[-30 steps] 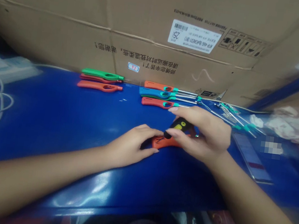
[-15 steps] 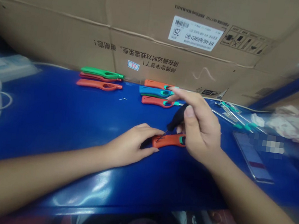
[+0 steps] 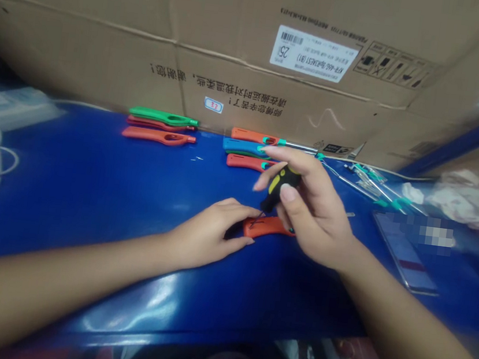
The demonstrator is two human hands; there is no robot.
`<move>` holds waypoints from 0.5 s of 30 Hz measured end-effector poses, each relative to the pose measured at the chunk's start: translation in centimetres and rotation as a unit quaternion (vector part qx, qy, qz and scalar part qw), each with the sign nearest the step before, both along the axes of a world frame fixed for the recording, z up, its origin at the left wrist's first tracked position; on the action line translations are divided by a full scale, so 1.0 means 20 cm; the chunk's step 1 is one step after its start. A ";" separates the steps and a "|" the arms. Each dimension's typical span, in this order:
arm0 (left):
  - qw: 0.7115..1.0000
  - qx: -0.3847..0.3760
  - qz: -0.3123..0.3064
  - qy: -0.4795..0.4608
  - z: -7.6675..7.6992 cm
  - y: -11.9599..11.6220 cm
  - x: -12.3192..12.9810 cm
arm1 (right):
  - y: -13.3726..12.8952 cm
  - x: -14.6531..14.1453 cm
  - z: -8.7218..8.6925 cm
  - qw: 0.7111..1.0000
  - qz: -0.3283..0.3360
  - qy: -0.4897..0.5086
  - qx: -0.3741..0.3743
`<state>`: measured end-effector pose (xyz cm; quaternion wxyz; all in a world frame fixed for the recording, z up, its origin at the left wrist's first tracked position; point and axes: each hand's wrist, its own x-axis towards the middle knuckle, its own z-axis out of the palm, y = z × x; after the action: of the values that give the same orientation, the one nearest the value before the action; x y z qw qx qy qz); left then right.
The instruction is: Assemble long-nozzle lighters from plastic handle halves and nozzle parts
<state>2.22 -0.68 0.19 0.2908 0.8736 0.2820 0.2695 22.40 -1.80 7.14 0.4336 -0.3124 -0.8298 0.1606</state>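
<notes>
The orange lighter is pinched by the left hand, midway between the table's near and far edges. Above it, the screwdriver is grasped by the right hand, its handle now turned, yellow marks exposed.

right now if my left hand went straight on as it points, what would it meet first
Likely the orange handle, its end between finger and thumb of the left hand; depth is unclear.
</notes>
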 end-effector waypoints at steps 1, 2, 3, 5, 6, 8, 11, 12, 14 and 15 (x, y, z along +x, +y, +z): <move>1.000 -0.001 -0.002 -0.002 0.00 0.00 0.00 | 0.00 0.00 0.00 1.000 -0.013 0.004 0.025; 1.000 -0.001 -0.004 -0.005 -0.01 0.00 0.00 | 0.00 0.00 -0.01 0.997 -0.032 0.002 0.071; 1.000 -0.001 -0.006 -0.008 -0.01 0.00 0.00 | 0.00 0.00 -0.01 0.991 -0.053 -0.007 0.120; 1.000 -0.001 -0.009 -0.010 -0.01 0.00 0.00 | 0.00 0.00 0.00 0.983 -0.068 -0.029 0.167; 1.000 -0.001 -0.008 -0.010 -0.01 0.00 0.00 | 0.00 0.00 0.01 0.987 -0.055 -0.034 0.150; 1.000 0.001 -0.005 -0.006 -0.01 0.00 0.00 | -0.01 0.01 0.02 0.998 -0.003 -0.033 0.052; 1.000 0.008 -0.003 -0.007 -0.01 0.00 0.00 | -0.01 0.01 0.03 0.999 0.048 -0.003 -0.006; 1.000 0.012 -0.005 -0.009 -0.01 0.00 0.00 | -0.01 0.01 0.03 0.999 0.036 0.001 0.028; 1.000 0.019 -0.009 -0.015 -0.01 0.00 0.00 | -0.01 0.01 0.03 0.992 -0.011 -0.012 0.126; 1.000 0.020 -0.009 -0.015 -0.01 0.00 0.01 | -0.01 0.02 0.03 0.988 -0.030 -0.023 0.152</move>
<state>2.32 -0.62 0.05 0.2795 0.8778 0.2645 0.2852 22.71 -2.09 7.75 0.4617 -0.2715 -0.8444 0.0118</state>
